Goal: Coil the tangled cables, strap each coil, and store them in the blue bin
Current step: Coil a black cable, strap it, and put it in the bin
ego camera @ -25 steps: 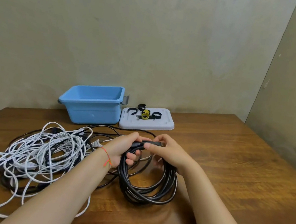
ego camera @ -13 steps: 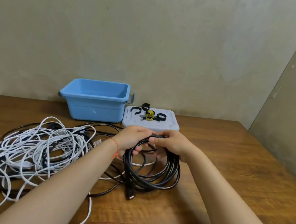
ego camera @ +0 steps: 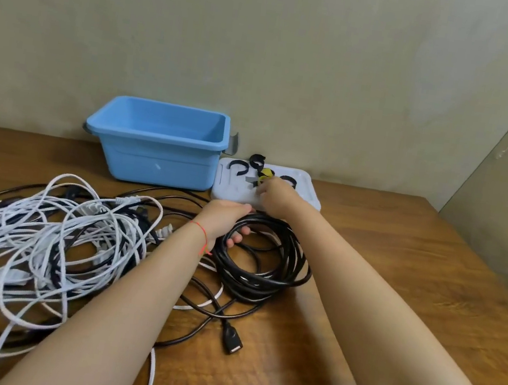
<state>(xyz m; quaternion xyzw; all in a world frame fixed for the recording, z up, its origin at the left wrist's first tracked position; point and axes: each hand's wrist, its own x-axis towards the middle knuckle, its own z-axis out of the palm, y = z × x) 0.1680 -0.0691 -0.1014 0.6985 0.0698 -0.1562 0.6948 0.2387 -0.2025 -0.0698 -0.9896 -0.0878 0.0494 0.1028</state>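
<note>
While the left hand (ego camera: 225, 221) grips the coiled black round cable (ego camera: 264, 259) on the wooden counter (ego camera: 395, 296), the right hand (ego camera: 274, 192) pinches among curled straps (ego camera: 267, 174) on the far white lid (ego camera: 237, 186), right of the empty blue plastic bin (ego camera: 155, 158); grip unclear.

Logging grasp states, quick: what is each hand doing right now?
Left hand: closed on the black cable coil.
Right hand: at the straps on the grey lid; grip cannot be told.
</note>
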